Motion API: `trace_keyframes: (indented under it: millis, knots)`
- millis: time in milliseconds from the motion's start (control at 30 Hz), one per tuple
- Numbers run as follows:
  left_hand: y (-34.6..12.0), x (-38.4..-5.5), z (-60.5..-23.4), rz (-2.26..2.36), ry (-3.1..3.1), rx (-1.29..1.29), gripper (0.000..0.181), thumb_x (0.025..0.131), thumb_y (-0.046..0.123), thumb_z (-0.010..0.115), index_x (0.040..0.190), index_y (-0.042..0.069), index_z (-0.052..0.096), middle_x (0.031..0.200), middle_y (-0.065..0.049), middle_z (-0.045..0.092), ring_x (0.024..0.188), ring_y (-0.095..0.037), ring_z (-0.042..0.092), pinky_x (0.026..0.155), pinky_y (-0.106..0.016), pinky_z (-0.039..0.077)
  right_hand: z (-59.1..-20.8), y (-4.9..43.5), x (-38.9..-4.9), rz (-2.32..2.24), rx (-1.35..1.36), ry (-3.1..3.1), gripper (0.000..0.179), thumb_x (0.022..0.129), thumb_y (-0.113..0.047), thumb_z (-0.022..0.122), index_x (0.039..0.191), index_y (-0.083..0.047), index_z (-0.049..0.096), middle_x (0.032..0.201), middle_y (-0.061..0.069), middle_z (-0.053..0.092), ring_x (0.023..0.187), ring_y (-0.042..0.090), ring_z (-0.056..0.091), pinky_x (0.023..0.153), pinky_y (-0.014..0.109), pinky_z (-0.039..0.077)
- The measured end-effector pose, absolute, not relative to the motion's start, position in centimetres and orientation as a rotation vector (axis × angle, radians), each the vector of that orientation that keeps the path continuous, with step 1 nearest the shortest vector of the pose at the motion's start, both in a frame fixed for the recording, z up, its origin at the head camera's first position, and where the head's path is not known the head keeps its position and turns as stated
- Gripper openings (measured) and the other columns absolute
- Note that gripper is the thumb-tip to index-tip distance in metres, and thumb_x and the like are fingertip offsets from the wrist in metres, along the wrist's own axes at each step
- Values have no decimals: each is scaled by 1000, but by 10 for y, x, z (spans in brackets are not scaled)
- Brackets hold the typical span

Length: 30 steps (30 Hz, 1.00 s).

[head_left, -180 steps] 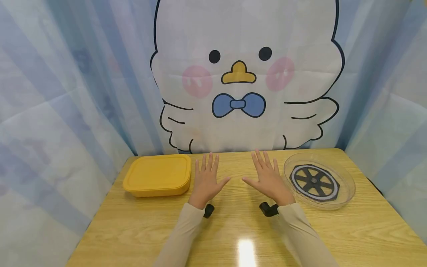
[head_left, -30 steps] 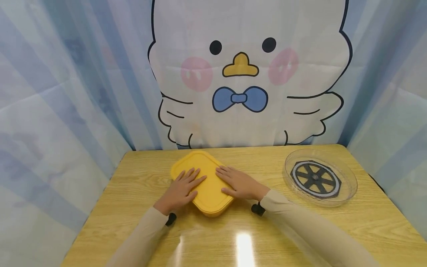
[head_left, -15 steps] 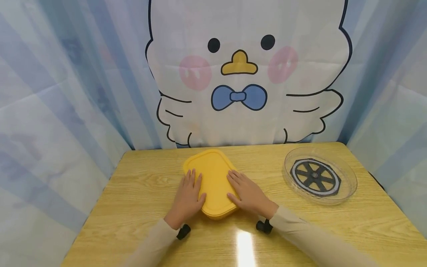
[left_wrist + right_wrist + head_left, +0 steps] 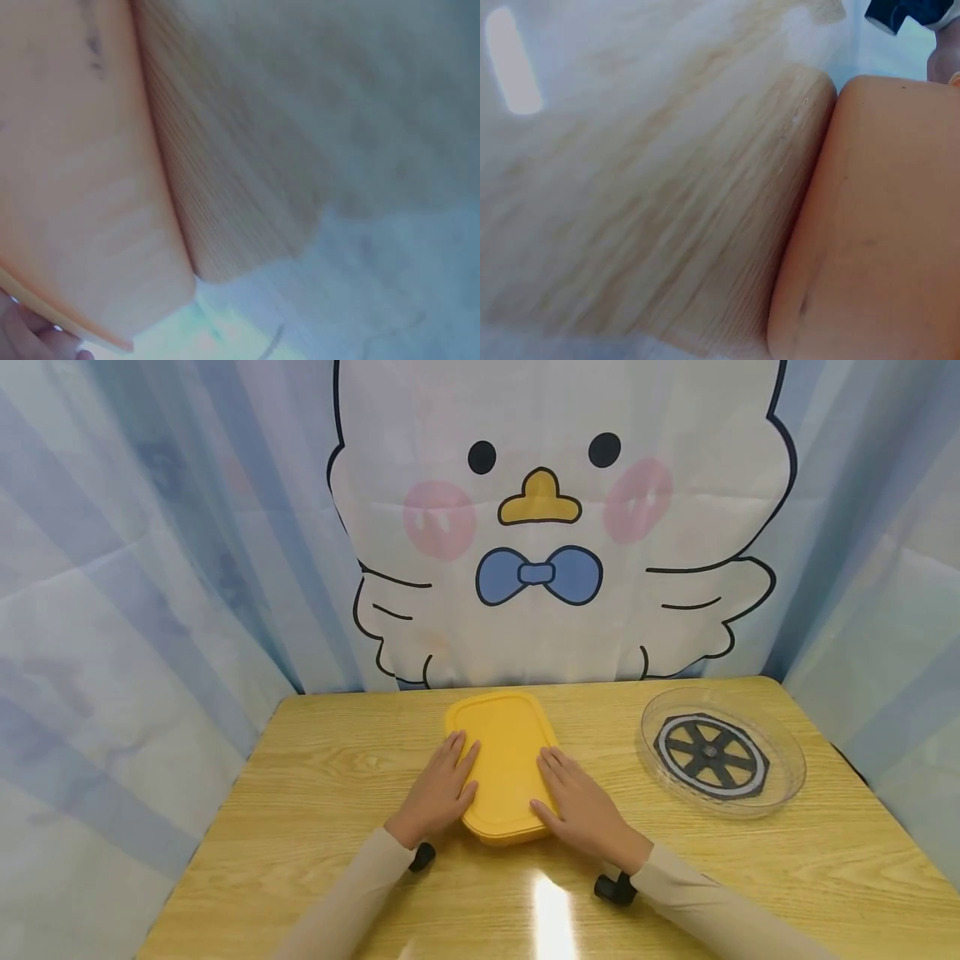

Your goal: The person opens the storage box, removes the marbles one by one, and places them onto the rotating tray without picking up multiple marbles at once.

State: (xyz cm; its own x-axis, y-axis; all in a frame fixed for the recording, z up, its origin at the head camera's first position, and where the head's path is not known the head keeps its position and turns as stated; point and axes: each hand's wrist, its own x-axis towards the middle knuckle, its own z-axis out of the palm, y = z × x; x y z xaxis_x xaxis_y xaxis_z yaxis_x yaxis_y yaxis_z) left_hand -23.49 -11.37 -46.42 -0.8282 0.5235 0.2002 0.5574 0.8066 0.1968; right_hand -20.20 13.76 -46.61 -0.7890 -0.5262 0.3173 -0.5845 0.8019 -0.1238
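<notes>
A yellow lidded box (image 4: 510, 768) stands near the middle of the table, its long side running away from me. My left hand (image 4: 438, 793) rests on its left edge, fingers extended over the lid. On the opposite edge lies my right hand (image 4: 588, 810), its straight fingers touching the lid. The left wrist view shows the side wall of the box (image 4: 75, 187) and a few fingers (image 4: 37, 341) at the lid's rim. From the right wrist, the other wall of the box (image 4: 877, 232) fills the right side. The box's contents are hidden under the lid.
A clear round dish (image 4: 797, 781) stands at the right, with a black and grey spoked wheel shape (image 4: 711, 754) at its bottom. Behind the wooden table (image 4: 315, 827) hangs a curtain (image 4: 540, 635) with a printed bird. Black wrist cameras (image 4: 615, 890) sit under the wrists.
Six seconds ago the box lay crosswise at the left, with both hands apart from it. Over the last second it has turned from diagonal to nearly lengthwise and shifted right, hands moving along.
</notes>
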Motion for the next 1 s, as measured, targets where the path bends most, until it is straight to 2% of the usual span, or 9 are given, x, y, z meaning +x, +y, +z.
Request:
trace_keyframes:
  millis: [333,533,733,867,1000]
  knots:
    - [-107,-256,-464,-299,-2841,-1005,55,100,31,35,149,7,28,154,-20,24,145,-33,19,118,-43,20,-470,165,-200,296,952,-2683,70,94,-46,49,143,3,35,150,17,34,139,32,33,111,44,31]
    - [-104,-262,-462,-282,-2846,-1026,55,100,30,35,149,9,27,154,-20,24,145,-33,19,118,-44,21,-470,182,-203,323,980,-2712,88,85,-53,59,147,1,27,155,16,25,141,31,28,110,45,31]
    - [-105,-267,-463,-295,-2838,-1034,55,100,30,36,149,9,27,154,-19,25,145,-33,19,118,-44,21,-475,194,-211,543,890,-2841,102,81,-47,69,150,2,12,156,20,18,141,34,26,112,48,30]
    - [-103,-269,-465,-295,-2858,-1036,55,100,32,34,150,10,25,155,-18,22,146,-32,17,119,-42,19,-481,199,-217,814,806,-2931,107,80,-52,67,152,-7,2,158,17,13,142,34,24,112,51,29]
    - [-101,-270,-464,-333,-2864,-1047,56,100,31,35,150,9,25,155,-18,22,146,-33,15,119,-42,17,-484,200,-218,1036,795,-2966,107,79,-58,64,153,-19,-2,159,11,11,141,33,27,110,53,30]
